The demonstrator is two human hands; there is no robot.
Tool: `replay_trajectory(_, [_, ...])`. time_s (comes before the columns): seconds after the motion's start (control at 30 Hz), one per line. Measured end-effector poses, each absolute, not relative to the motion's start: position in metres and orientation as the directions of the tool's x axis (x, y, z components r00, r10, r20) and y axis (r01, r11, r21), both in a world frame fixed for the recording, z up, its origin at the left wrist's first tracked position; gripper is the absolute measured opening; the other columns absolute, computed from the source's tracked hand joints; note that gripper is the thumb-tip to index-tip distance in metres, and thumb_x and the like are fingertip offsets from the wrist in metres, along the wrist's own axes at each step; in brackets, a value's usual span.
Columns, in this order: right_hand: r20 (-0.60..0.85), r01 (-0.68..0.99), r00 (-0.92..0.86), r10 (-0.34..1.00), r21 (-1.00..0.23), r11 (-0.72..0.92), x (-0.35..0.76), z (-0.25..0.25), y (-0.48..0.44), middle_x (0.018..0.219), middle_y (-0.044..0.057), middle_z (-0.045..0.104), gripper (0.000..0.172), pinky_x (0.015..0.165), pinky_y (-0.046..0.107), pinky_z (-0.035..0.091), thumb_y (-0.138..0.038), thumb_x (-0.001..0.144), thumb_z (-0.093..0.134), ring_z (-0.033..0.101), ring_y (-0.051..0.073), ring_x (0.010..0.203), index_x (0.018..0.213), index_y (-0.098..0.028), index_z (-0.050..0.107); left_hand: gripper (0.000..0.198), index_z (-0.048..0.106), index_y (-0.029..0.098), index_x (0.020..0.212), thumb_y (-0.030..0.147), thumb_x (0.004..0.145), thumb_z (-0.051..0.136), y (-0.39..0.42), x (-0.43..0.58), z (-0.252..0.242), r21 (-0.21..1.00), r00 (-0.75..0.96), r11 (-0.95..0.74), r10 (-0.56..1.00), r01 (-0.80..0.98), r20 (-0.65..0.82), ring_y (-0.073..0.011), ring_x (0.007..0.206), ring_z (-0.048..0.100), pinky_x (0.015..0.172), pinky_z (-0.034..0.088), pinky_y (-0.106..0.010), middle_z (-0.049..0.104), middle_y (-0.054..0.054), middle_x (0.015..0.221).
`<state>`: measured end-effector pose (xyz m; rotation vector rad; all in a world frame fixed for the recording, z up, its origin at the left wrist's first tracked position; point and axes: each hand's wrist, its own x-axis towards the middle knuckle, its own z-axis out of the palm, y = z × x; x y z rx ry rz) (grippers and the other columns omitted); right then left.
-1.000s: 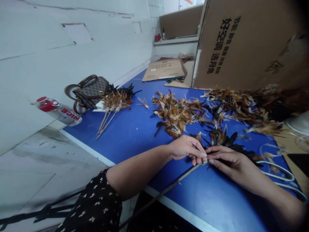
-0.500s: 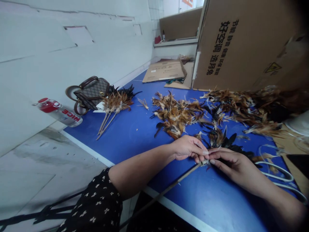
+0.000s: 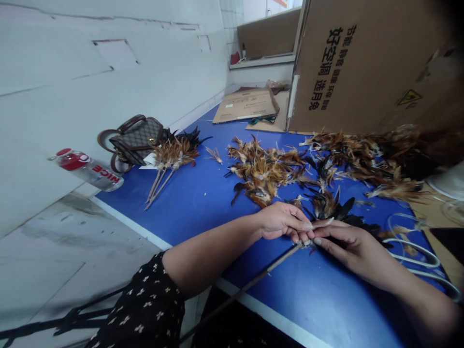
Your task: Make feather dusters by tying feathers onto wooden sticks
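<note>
Blue desk (image 3: pixel 203 203) fills the scene, and at its near middle a thin stick (image 3: pixel 253 281) slants off the near edge. The left hand (image 3: pixel 282 221) and right hand (image 3: pixel 350 244) meet at its far tip, fingers pinched shut on it. Loose brown feathers (image 3: pixel 264 174) lie just beyond. A handbag (image 3: pixel 136 137) and bottle (image 3: pixel 89 169) sit far left, and a cardboard box (image 3: pixel 362 63) stands far right.

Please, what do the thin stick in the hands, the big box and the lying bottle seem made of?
Stick: probably wood or bamboo, matt brown, thin and straight. Box: cardboard, matt tan, printed black, folded edges. Bottle: seemingly clear plastic, glossy, red cap and label.
</note>
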<state>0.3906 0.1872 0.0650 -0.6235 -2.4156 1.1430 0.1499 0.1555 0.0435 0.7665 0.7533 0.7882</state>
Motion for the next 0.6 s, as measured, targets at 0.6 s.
replay_trajectory(0.6, [0.174,0.217,-0.833,0.525,-0.77,0.6,0.391,0.065,0.188,0.119,0.012,0.083,0.035,0.096,0.037,0.067,-0.05,0.108,0.063,0.08,0.026,0.107,0.107,-0.027,0.089,0.039,0.074,0.008,0.076,0.032,0.062,0.101,0.148,0.146,0.058,0.927,0.437,0.357,0.856,-0.117,-0.275,-0.0096,0.048,0.063,0.05,0.05,-0.021,0.073,-0.007,0.063])
